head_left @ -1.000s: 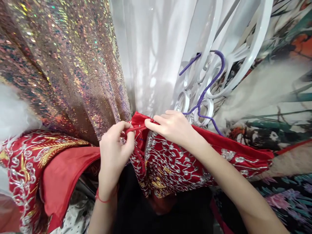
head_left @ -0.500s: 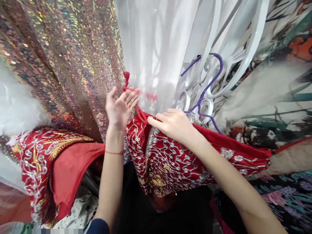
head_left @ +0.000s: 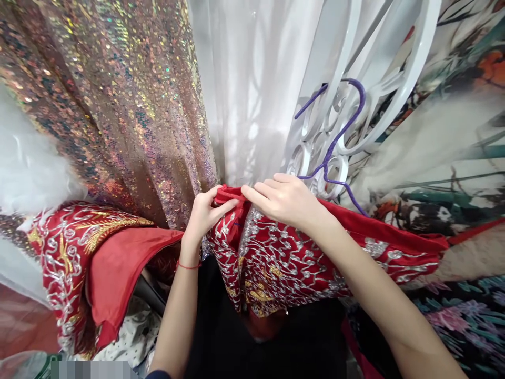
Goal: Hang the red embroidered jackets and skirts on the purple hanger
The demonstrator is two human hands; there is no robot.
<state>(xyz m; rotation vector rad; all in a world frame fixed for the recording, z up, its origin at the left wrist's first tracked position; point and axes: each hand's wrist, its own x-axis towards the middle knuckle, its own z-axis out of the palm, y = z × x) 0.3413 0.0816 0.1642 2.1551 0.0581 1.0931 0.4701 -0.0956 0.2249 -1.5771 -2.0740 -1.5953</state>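
Observation:
A red skirt [head_left: 292, 263] with silver and gold embroidery lies across my lap, its plain red band along the top edge. My left hand [head_left: 207, 213] pinches the band's left end, thumb in front and fingers over the back. Red cord [head_left: 229, 193] runs along the edge there; its tasselled ends are hidden. My right hand [head_left: 286, 202] is closed over the same edge just to the right, fingertips close to the cord. Behind the band, a purple hanger [head_left: 329, 150] leans against a white scrollwork chair back [head_left: 410, 79].
Another red embroidered garment [head_left: 94, 226] lies at left with its red lining showing. A sequinned curtain [head_left: 130, 105] and a white sheer cloth [head_left: 252, 95] hang behind. Dark floral cloth [head_left: 465, 316] is at lower right, and patterned fabric [head_left: 465, 152] above it.
My left hand has come down from above the band, where it was open with the tasselled cord trailing over its fingers, and now grips the band. My right hand has stayed at the edge.

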